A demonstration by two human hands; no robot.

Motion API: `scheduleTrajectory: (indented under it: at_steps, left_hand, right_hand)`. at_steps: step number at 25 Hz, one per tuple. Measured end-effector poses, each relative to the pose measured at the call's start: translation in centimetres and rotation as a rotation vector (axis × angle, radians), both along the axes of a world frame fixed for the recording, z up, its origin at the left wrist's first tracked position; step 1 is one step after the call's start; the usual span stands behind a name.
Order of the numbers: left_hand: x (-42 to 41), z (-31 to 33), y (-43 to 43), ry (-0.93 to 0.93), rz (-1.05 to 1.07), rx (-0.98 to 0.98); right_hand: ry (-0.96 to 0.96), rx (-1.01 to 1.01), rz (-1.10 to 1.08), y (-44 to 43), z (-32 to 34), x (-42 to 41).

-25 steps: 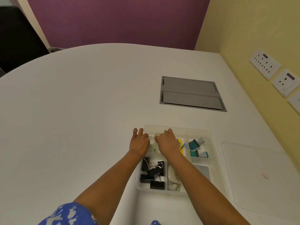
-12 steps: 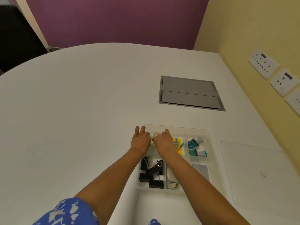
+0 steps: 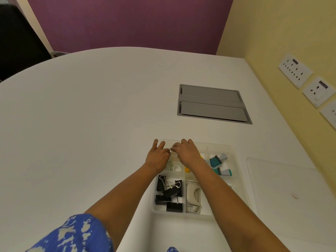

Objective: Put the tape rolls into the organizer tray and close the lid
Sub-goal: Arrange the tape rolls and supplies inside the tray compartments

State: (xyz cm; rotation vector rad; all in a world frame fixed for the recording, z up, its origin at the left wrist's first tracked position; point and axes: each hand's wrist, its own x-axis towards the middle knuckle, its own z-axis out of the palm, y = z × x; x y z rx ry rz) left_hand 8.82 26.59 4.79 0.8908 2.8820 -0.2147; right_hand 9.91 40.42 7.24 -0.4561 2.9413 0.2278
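The clear organizer tray [image 3: 234,151] sits on the white table in front of me. Both hands meet over its far-left compartment. My left hand [image 3: 157,158] and my right hand [image 3: 186,152] pinch a clear tape roll [image 3: 173,155] between their fingertips; two left fingers stick out over the tray's far rim. A second whitish tape roll [image 3: 175,167] lies in the same compartment just below the hands. The clear lid [image 3: 291,188] lies flat on the table to the right of the tray, apart from it.
Other compartments hold black binder clips [image 3: 170,192], a stapler [image 3: 193,195], teal stamps [image 3: 217,161] and yellow notes [image 3: 187,169]. A grey cable hatch [image 3: 212,104] is set into the table beyond the tray. Wall sockets [image 3: 295,70] line the yellow wall on the right.
Both hands stay together over the far-left compartment, shifted slightly toward the tray's far rim. The lower tape roll now shows beneath them.
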Motion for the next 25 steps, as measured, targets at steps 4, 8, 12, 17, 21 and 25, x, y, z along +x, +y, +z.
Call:
scheduleTrajectory:
  at_steps: [4,8,12,17,21,25]
  left_hand:
    - [-0.1,-0.3,0.0,-0.043,0.009,-0.053]
    - [-0.4,-0.2,0.1,-0.044,-0.001,-0.143]
    - [-0.4,-0.4,0.3,-0.001,0.000,-0.226]
    - [-0.6,-0.3,0.3,-0.001,0.014,-0.205]
    - [-0.6,-0.2,0.4,-0.016,0.056,-0.105]
    - [-1.0,-0.3,0.7,-0.038,0.080,-0.073]
  right_hand:
    - [-0.011,0.047,0.032,0.2,-0.9,-0.5]
    - [0.015,0.018,0.016,0.3,-1.1,-0.9]
    - [0.018,-0.032,0.009,0.3,-1.4,-0.8]
    - [0.012,-0.100,-0.021,0.6,-1.8,-0.6]
    - [0.001,-0.090,-0.034,0.5,-1.9,-0.4]
    - [-0.006,-0.082,-0.072,0.1,-2.1,-0.5]
